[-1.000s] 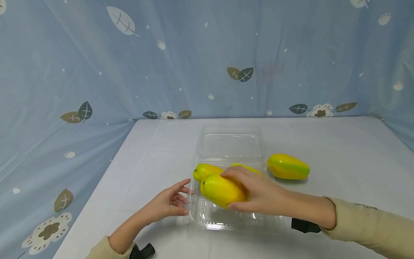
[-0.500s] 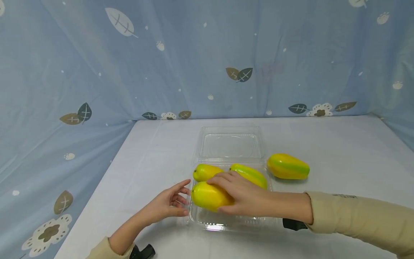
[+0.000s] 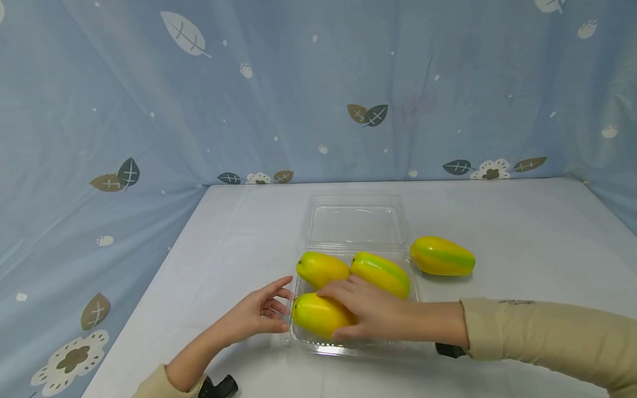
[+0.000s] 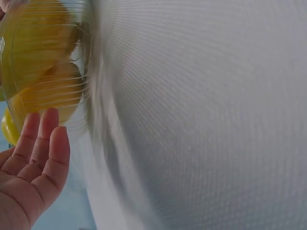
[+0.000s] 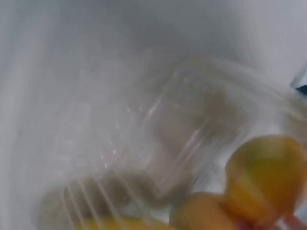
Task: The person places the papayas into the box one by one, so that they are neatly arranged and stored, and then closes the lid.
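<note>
My right hand (image 3: 370, 312) grips a yellow-green papaya (image 3: 316, 316) from above, in the front left part of a clear plastic clamshell box (image 3: 328, 349). Two more papayas lie behind it in the box: one at the back left (image 3: 322, 268), the other at the back right (image 3: 382, 271), partly covered by my right hand. My left hand (image 3: 256, 312) is at the box's left side, fingers loosely extended. In the left wrist view its fingertips (image 4: 49, 115) are right at the ribbed wall. The right wrist view is blurred, with the gripped papaya (image 5: 266, 177) low at the right.
The box's transparent lid (image 3: 355, 224) is folded back flat behind it. Another papaya (image 3: 443, 256) lies on the white tablecloth (image 3: 522, 243) to the right of the box. A blue leaf-patterned curtain (image 3: 298, 83) hangs behind the table.
My right hand has carried the papaya left, then down and toward me into the front of the box. The back right papaya shows more. My left hand has stayed in place.
</note>
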Demonstrator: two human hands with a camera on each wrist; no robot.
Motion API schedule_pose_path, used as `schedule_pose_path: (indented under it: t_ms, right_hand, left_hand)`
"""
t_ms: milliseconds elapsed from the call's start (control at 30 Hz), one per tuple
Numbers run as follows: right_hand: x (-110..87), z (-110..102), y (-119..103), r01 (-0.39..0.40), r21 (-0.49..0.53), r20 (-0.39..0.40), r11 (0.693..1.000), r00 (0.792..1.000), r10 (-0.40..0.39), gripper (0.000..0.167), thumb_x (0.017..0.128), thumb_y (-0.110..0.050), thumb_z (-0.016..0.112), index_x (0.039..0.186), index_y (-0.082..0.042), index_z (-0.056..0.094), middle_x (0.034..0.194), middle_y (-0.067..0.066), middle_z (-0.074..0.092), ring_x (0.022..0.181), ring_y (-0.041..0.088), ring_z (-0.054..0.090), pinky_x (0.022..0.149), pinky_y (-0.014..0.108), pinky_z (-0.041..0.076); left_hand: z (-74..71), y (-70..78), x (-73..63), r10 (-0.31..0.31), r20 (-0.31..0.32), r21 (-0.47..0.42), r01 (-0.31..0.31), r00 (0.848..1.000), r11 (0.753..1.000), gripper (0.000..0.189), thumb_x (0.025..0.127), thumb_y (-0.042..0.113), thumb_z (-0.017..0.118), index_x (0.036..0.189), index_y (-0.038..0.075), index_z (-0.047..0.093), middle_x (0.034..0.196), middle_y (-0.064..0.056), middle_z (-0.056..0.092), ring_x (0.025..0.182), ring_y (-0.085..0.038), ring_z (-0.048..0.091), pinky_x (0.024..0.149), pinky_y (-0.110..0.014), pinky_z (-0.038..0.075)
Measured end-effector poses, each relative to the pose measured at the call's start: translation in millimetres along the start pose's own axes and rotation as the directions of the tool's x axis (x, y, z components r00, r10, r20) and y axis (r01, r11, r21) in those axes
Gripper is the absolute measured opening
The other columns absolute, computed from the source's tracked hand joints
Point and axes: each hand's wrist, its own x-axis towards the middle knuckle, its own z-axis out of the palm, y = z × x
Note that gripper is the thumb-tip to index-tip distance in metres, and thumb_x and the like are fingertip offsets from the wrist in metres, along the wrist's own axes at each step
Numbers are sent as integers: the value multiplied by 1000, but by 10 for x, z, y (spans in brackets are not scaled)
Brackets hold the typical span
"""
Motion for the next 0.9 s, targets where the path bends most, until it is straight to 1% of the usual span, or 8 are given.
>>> schedule_pose_path:
  t_ms: [200,367,433,600,667,900]
  right_hand:
    - [9,90,2,35,-37,7,999,999,-35,62,82,-43,64,133,-17,41,131,-7,46,114,12,42,99,31,39]
    - [9,123,-5,40,-79,-4,996,999,-40,62,82,-43,65,132,-16,41,129,-4,45,111,12,43,96,29,42]
    - [7,131,-5,42,-93,-17,995,999,-44,62,81,-43,65,132,-16,41,126,-3,46,108,11,44,93,27,43]
    - [-3,151,-4,8,-98,-54,995,998,-13,61,79,-43,66,130,-16,45,114,-1,45,95,9,43,82,20,44]
    - [-8,150,-5,-12,-93,-60,996,998,7,61,79,-43,66,129,-16,46,111,-2,44,93,9,43,80,20,43]
    - [-24,136,2,-11,-79,-45,997,999,8,63,80,-45,66,132,-17,44,112,-2,44,94,9,42,81,22,42]
  left_hand:
    - [20,19,11,3,6,15,-3,1000,1000,84,78,18,73,142,-4,23,120,-18,50,95,-26,55,79,-19,48]
    - [25,16,11,7,5,15,-7,1000,1000,84,78,17,73,142,-3,23,121,-19,49,95,-27,55,79,-19,48]
    - [27,13,10,9,4,17,-9,1000,1000,84,78,17,73,142,-3,23,121,-19,49,95,-27,55,78,-19,49]
    - [26,17,11,2,-2,24,-2,1000,1000,85,78,18,73,142,-3,23,121,-20,49,94,-27,55,78,-19,49]
    - [27,19,14,-1,-3,25,1,1000,1000,85,78,18,73,142,-3,23,121,-20,49,94,-27,55,78,-19,49]
    - [27,20,13,-1,-2,22,1,1000,1000,85,78,17,73,142,-3,22,121,-20,49,94,-28,55,78,-19,49]
